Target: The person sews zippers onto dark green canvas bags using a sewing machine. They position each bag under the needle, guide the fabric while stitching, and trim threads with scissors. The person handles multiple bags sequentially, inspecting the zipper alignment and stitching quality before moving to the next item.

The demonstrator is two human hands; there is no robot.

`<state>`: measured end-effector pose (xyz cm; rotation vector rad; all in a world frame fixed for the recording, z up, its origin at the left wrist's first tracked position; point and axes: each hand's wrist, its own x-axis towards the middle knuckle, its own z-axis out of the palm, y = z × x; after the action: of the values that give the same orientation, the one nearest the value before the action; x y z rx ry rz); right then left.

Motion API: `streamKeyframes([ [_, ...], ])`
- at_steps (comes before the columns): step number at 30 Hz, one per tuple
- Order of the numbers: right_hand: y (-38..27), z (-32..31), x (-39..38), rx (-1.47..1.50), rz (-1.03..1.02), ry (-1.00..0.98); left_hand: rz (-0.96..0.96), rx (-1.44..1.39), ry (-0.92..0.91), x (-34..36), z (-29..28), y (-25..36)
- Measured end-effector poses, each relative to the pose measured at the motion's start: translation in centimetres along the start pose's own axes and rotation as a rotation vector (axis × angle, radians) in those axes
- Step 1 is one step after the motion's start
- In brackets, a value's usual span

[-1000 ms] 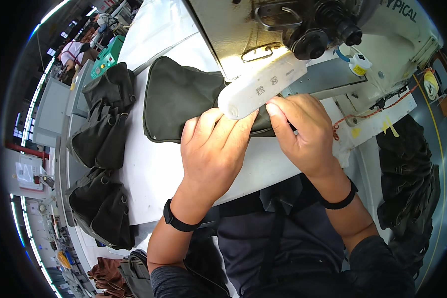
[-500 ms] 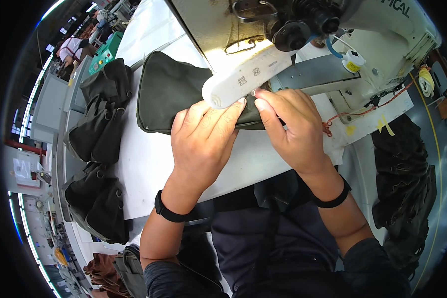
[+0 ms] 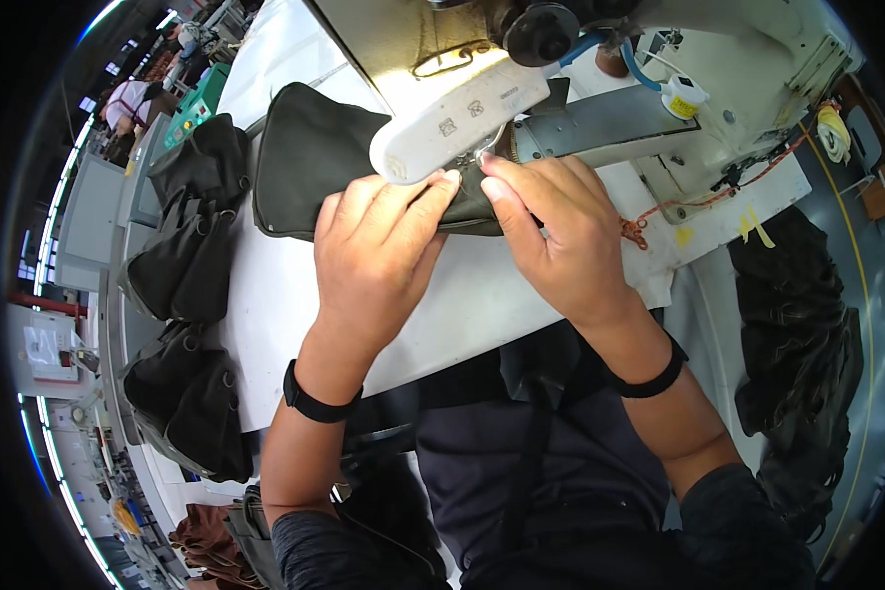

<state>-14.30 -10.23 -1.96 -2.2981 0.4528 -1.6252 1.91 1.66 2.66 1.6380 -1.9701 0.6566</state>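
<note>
While dark bag (image 3: 310, 162) lies under left hand (image 3: 376, 246) — unclenched | right hand (image 3: 570, 241) — grip unclear

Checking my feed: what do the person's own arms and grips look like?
Left grip and right grip are gloveless. The left black wristband has a small dark block; the right black wristband looks plain. Dark grey sleeves end near the elbows.

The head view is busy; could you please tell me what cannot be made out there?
Head view: part of the dark bag, hidden by the white rounded cover and the left hand.
Head view: top of the sewing machine, cut off by the upper edge.
Head view: what the right hand pinches, if anything, masked by its own fingers.
Head view: the distant co-worker, too small for detail.
</note>
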Motion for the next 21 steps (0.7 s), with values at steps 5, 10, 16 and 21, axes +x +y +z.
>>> streamKeyframes([
  [5, -0.1, -0.2, 0.1, 0.007, 0.020, -0.025, -0.029, -0.009, -0.030, 0.0, -0.1, 0.1],
  [10, -0.3, -0.4, 0.3, 0.020, 0.036, -0.040, -0.046, -0.025, -0.056, 0.1, -0.3, -0.2],
  [16, -0.4, -1.0, 0.2, 0.029, 0.056, -0.135, -0.041, -0.015, -0.047, 0.1, -0.3, 0.0],
  [21, -0.3, -5.1, 1.0, 0.185, 0.248, -0.164, -0.028, 0.007, -0.063, 0.1, -0.3, -0.1],
])
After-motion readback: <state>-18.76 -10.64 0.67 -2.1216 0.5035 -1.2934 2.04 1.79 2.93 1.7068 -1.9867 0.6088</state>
